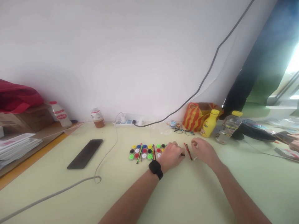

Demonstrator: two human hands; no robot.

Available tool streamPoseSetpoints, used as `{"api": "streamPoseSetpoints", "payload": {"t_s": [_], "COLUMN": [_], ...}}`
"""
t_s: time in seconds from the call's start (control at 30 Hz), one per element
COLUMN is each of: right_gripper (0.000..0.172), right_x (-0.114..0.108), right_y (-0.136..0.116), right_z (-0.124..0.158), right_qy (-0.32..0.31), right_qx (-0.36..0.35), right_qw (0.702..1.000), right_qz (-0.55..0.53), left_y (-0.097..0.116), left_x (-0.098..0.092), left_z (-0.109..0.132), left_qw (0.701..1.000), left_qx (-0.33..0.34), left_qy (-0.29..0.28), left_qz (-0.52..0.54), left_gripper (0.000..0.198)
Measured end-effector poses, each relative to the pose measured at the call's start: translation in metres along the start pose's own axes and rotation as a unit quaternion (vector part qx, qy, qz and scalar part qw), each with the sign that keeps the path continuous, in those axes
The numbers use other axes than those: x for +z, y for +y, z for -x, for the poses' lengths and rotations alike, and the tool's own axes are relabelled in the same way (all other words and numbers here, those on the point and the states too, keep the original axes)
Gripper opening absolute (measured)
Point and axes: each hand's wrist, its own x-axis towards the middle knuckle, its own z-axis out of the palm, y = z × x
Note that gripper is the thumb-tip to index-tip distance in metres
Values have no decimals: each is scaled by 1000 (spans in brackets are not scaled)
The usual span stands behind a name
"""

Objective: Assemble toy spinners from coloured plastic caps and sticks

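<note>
My big pale green worktop (177,199) holds it all. A grey cord (58,193) runs over its left side, well away from my hands. A red and yellow striped bag (192,116) stands at the back. In front of it are a clear bottle (227,129) with a yellow cap and a yellow bottle (209,124). They could get bumped if my right arm swings out. A black phone (85,154) lies far to the left.

My left hand (171,156) is curled down, near the little pots. A dark bit shows at its fingertips, but I can't tell if I have hold of it. My right hand (204,151) is half curled, with a tiny white thing (195,158) just by it. I can't tell if I'm pinching that.

The glasses (184,131) lie behind. The little round pots (144,151) with bright lids sit in rows, and my left hand hides some.

A thin red and dark stick (188,151) lies between my hands. I think I'm busy with these sticks now. Picking this one up calls for a soft pinch.
</note>
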Motion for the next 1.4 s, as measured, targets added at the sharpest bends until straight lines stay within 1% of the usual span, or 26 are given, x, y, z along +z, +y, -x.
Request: {"api": "streamPoseSetpoints", "payload": {"t_s": [0.07, 0.13, 0.2, 0.27, 0.4, 0.5, 0.6, 0.67, 0.8, 0.87, 0.97, 1.03, 1.13, 1.4], "right_gripper": [17, 23, 25, 22, 9, 3, 3, 7, 13, 16, 19, 19, 18, 16], "right_x": [-7, -11, -12, -11, -11, -13, -14, -15, -18, -19, -20, -21, -20, -18], "right_y": [5, 9, 12, 13, 12, 10, 9, 7, 6, 6, 7, 8, 8, 12], "right_z": [1, 3, 5, 6, 6, 7, 8, 8, 7, 6, 7, 9, 11, 12], "right_qy": [-1, -20, -45, -62, -63, -70, -80, -91, -132, -142, -145, -151, -154, -144], "right_qx": [23, 53, 66, 67, 61, 68, 88, 107, 140, 144, 140, 138, 139, 142], "right_qw": [999, 996, 993, 991, 988, 986, 982, 977, 965, 964, 964, 963, 961, 960], "right_qz": [38, 68, 85, 96, 123, 135, 147, 160, 177, 175, 172, 175, 183, 195], "left_y": [-2, -2, 1, 6, 18, 21, 21, 21, 20, 17, 8, 1, -9, -24], "left_x": [-3, -7, -12, -15, -17, -15, -12, -10, -13, -18, -32, -43, -56, -73], "left_z": [0, 2, 3, 4, 6, 6, 6, 6, 7, 7, 6, 6, 6, 9], "left_qw": [999, 996, 993, 991, 984, 984, 986, 987, 988, 990, 993, 995, 995, 995], "left_qx": [10, 6, -7, -19, -41, -40, -39, -40, -42, -45, -54, -65, -81, -93], "left_qy": [5, -2, -14, -30, -86, -101, -96, -92, -85, -76, -54, -36, -30, -22], "left_qz": [-45, -87, -115, -132, -150, -143, -130, -124, -122, -114, -88, -73, -57, -11], "left_gripper": [13, 13, 17, 21, 25, 29, 30, 30, 30, 32, 35, 38, 42, 43]}}
